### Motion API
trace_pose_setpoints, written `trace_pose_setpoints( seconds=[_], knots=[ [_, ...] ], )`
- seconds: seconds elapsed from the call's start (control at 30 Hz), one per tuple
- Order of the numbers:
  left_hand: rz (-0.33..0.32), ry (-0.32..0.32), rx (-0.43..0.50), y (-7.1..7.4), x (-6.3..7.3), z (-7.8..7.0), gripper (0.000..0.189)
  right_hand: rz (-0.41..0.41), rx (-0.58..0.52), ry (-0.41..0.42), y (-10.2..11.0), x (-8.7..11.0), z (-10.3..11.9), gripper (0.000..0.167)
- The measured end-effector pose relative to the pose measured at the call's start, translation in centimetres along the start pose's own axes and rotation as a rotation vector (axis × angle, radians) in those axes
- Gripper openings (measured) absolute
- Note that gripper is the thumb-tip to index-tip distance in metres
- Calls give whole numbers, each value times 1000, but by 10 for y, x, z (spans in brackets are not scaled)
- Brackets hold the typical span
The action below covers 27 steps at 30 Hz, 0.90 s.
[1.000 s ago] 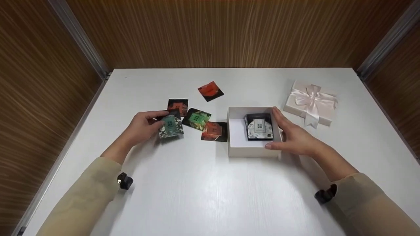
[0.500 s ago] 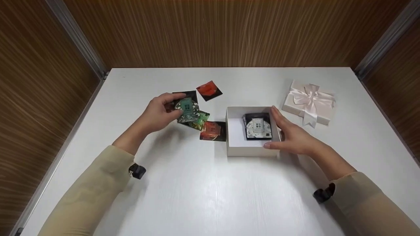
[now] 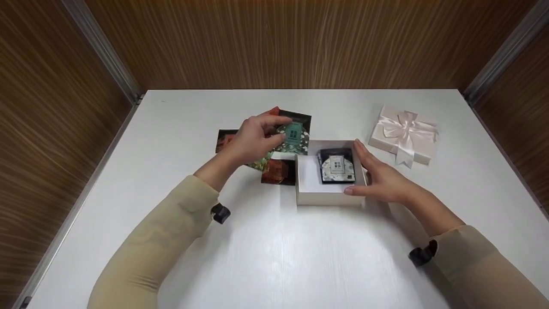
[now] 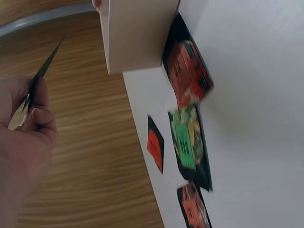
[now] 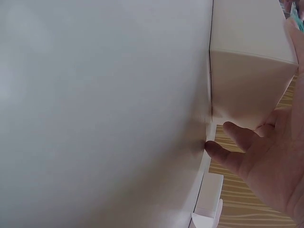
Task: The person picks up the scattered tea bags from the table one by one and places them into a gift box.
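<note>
My left hand pinches a flat dark sachet with a teal label between thumb and fingers, raised near the back left corner of a white open box. In the left wrist view this sachet shows edge-on, off the table. My right hand grips the box's right side, its thumb at the front rim and a fingertip at the back right corner. Inside the box, toward the right wall, lies a black sachet with a white label; bare white floor shows to its left.
Left of the box lie a red sachet, a green sachet and another red one. Farther back, an orange-red sachet is mostly behind my left hand. A pale pink lid with a ribbon bow sits at back right.
My left hand has carried the teal-labelled sachet rightward and back, from the left of the loose sachets to the box's back left corner. The right hand and box stay in place.
</note>
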<state>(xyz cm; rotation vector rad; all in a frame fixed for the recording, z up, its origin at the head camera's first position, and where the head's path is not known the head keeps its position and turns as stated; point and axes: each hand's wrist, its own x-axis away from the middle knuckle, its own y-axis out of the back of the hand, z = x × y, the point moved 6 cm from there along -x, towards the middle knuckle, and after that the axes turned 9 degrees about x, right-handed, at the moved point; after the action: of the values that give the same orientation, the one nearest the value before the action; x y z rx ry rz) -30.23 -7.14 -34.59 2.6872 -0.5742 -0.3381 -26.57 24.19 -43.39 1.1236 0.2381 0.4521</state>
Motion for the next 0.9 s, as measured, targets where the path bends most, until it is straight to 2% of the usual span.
trace_pose_setpoints(
  seconds=[0.27, 0.47, 0.67, 0.8, 0.9],
  knots=[
    [58, -20, -16, -42, -21, -2, 43, -1, -2, -1, 1, 0, 0, 125],
    [95, 1, -31, -70, -32, 1, 48, -1, -16, -8, 1, 0, -1, 125],
    [108, 20, -106, -91, -41, 5, 49, -12, -22, 1, 1, 0, -2, 125],
    [143, 26, -181, -103, -43, 9, 50, -15, -20, 9, 1, 0, -2, 124],
    [164, 27, -197, -110, -45, 10, 50, -15, -18, 14, 1, 0, -1, 123]
  ],
)
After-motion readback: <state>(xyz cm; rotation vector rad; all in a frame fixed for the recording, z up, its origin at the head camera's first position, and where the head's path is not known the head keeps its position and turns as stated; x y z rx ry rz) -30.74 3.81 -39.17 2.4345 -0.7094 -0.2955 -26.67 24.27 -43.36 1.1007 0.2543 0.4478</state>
